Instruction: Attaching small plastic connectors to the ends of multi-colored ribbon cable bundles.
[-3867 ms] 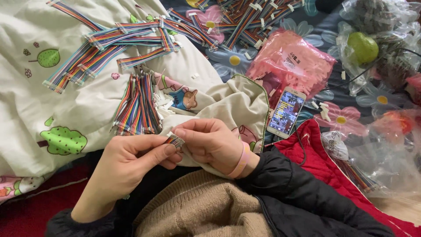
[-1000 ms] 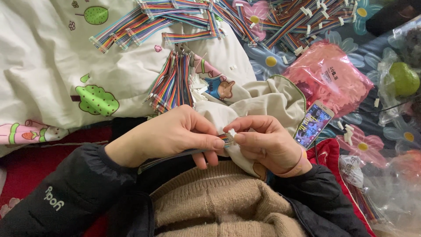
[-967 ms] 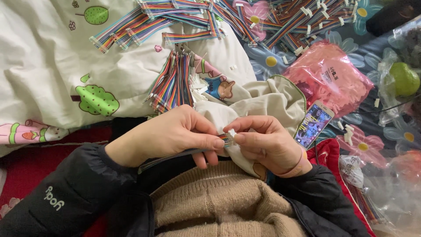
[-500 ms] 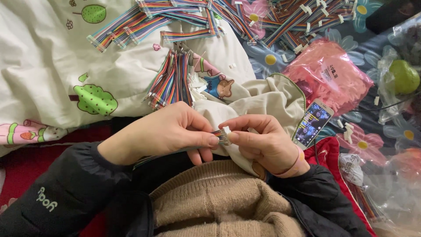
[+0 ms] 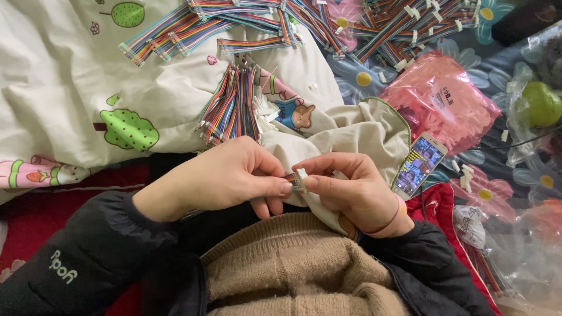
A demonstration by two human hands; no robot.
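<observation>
My left hand (image 5: 225, 178) and my right hand (image 5: 351, 190) meet over my lap, fingertips pinched together on a small white connector (image 5: 301, 177) at the end of a rainbow ribbon cable (image 5: 291, 178). Most of that cable is hidden under my left palm. Just beyond my hands lies a bundle of rainbow cables (image 5: 234, 108) with white plugs on a cream patterned sheet (image 5: 70, 70). A pink band circles my right wrist.
Many more rainbow cable bundles (image 5: 374, 23) spread across the top. A pink plastic bag (image 5: 445, 105) of small parts and a lit phone (image 5: 418, 165) lie to the right. A green fruit (image 5: 541, 102) sits in clear plastic at the far right.
My view shifted left and down since the oldest frame. Both hands have stayed pinched on the connector, moving slightly up and left in the last second.
</observation>
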